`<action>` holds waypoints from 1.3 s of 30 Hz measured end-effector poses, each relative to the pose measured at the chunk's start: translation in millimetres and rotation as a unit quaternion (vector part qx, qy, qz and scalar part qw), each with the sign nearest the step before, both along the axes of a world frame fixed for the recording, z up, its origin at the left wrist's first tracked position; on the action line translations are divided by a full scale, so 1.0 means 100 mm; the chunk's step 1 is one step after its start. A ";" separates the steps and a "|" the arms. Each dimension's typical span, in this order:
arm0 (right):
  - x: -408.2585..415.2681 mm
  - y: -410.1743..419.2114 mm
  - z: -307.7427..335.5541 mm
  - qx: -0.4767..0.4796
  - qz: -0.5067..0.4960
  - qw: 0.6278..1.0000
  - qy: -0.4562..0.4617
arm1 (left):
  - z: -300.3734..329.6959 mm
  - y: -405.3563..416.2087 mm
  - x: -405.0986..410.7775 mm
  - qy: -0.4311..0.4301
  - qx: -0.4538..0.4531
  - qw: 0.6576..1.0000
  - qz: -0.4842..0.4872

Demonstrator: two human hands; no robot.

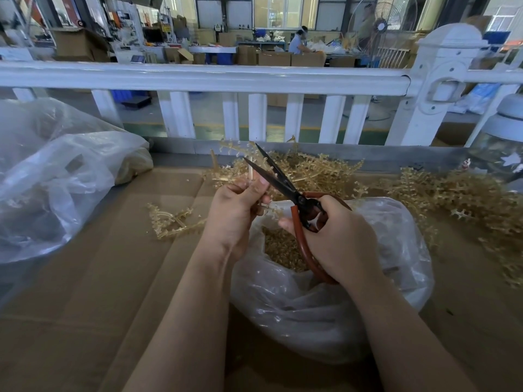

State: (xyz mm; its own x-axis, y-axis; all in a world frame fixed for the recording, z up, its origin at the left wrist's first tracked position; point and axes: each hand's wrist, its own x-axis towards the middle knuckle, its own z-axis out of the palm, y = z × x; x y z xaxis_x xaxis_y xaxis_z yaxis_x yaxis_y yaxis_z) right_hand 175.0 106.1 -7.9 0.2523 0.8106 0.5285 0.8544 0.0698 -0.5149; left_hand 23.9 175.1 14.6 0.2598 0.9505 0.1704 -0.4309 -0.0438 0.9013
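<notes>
My left hand (235,213) pinches runner stem (250,173), axis near upright, frame centre; my right hand (338,239) grips scissors (288,186), blades apart, tips pointing upper left, just beside stem.

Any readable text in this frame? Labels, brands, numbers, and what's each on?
No text is legible.
Yellow sign on a far machine: too blurred to read.
Triangular label at the back: too small to read.
Scissors, sprue, bag, cardboard: no print visible.
</notes>
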 end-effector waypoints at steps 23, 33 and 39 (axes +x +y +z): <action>-0.02 0.00 -0.01 0.043 -0.005 0.999 -0.004 | 0.01 -0.02 0.01 -0.012 -0.011 1.000 -0.002; -0.02 -0.02 0.02 0.036 -0.010 0.999 -0.015 | 0.01 -0.03 0.03 -0.037 -0.007 0.999 -0.012; -0.01 -0.02 0.03 0.037 -0.021 0.999 -0.015 | 0.00 -0.03 0.04 0.001 0.023 1.000 -0.015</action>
State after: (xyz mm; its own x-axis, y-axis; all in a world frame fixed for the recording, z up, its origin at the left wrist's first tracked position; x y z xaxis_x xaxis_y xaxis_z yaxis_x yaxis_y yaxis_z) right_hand 173.6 103.8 -5.3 0.2685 0.7578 0.5947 0.8729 0.0697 -0.4830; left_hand 27.6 172.1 15.0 0.2891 0.9332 0.2135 -0.4307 -0.0724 0.8996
